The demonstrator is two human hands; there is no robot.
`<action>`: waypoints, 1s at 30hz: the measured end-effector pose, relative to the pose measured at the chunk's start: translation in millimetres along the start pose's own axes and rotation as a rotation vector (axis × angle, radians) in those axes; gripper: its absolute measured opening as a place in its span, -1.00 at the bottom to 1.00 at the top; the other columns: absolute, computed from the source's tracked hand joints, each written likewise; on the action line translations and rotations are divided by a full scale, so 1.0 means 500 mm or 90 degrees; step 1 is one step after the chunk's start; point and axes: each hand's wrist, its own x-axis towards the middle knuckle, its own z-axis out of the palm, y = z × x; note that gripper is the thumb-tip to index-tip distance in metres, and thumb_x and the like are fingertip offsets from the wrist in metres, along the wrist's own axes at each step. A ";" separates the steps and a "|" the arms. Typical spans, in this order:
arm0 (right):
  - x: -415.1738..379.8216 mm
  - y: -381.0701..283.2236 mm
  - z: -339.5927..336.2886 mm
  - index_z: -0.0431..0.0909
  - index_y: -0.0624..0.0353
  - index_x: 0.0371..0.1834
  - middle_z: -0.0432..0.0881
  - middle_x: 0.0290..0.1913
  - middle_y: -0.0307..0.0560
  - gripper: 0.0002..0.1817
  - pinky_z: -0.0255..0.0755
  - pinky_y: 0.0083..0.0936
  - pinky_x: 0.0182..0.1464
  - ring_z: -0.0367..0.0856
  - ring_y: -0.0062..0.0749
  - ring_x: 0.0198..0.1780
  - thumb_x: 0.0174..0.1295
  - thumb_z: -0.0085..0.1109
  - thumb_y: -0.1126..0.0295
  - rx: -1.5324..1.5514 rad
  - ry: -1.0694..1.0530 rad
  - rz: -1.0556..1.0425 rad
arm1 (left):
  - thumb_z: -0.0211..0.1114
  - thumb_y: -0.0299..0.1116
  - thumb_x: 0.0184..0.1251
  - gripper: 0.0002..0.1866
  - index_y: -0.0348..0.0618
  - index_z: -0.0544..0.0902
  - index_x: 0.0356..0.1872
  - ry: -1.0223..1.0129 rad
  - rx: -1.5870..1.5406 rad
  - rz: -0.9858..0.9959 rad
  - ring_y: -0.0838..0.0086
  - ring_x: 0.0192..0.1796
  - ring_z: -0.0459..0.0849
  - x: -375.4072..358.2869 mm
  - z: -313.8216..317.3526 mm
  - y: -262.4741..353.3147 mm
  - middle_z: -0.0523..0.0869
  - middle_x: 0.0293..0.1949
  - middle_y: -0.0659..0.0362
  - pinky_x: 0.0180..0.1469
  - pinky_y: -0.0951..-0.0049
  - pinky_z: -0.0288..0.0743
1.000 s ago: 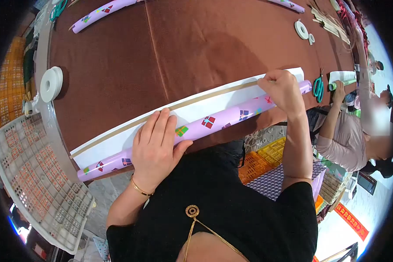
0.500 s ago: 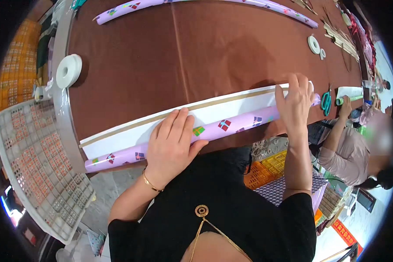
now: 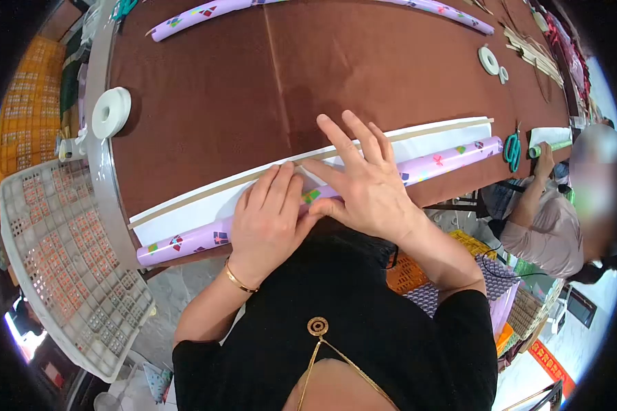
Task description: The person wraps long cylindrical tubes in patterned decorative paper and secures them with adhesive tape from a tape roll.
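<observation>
A purple roll of gift-patterned wrapping paper lies along the table's near edge, its white underside unrolled in a band beyond it. A narrow tan strip runs the length of that band. My left hand rests flat over the roll and the white band left of the middle, fingers extended and close together. Beside it, my right hand is open with fingers spread, its index fingertip at the strip near my left fingertips. My right thumb is low against the roll, close to my left thumb.
White tape rolls lie at the left edge and far right. Teal scissors sit past the roll's right end. Another purple roll lies at the back. A person on the right handles a green roll. A white crate stands left.
My right hand has moved left from the right end of the roll to beside my left hand, its fingers spreading. My left hand stays in nearly the same place.
</observation>
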 end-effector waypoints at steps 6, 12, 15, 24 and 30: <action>-0.041 0.063 -0.035 0.74 -0.04 0.04 0.20 0.53 0.10 -0.40 0.04 0.17 0.45 0.07 0.20 0.52 0.11 0.23 -0.22 -0.050 0.018 0.048 | 0.36 0.04 0.24 -0.45 -0.23 0.66 0.05 -0.024 -0.010 0.004 0.22 0.23 0.57 0.008 0.004 0.007 0.64 0.19 0.04 0.16 0.23 0.46; -0.087 0.124 -0.071 0.75 -0.11 0.04 0.22 0.52 0.05 -0.49 0.11 0.10 0.40 0.13 0.18 0.50 0.11 0.30 -0.13 -0.127 0.030 0.127 | 0.40 -0.01 0.22 -0.46 -0.23 0.66 0.06 -0.030 -0.009 -0.001 0.18 0.24 0.57 0.009 0.005 0.010 0.63 0.21 0.04 0.17 0.22 0.46; -0.109 0.160 -0.079 0.76 -0.10 0.03 0.22 0.53 0.05 -0.51 0.11 0.09 0.40 0.15 0.18 0.49 0.14 0.27 -0.10 -0.161 0.046 0.151 | 0.42 -0.04 0.20 -0.46 -0.23 0.64 0.09 -0.034 -0.014 -0.003 0.15 0.24 0.57 0.009 0.004 0.012 0.61 0.24 0.04 0.18 0.20 0.45; -0.118 0.143 -0.053 0.74 0.02 0.05 0.20 0.53 0.07 -0.36 0.11 0.15 0.39 0.13 0.23 0.49 0.18 0.16 -0.27 -0.117 0.072 0.164 | 0.43 -0.08 0.20 -0.48 -0.23 0.63 0.08 -0.058 0.001 -0.015 0.12 0.21 0.58 -0.008 -0.025 -0.006 0.63 0.19 0.02 0.18 0.18 0.45; -0.100 0.080 -0.012 0.70 0.05 0.06 0.25 0.49 0.12 -0.48 0.15 0.12 0.36 0.16 0.23 0.47 0.16 0.31 -0.05 -0.027 0.125 0.147 | 0.41 -0.26 0.22 -0.60 -0.26 0.63 0.02 -0.065 -0.073 0.041 0.12 0.15 0.61 0.051 -0.005 0.064 0.65 0.09 0.01 0.16 0.18 0.49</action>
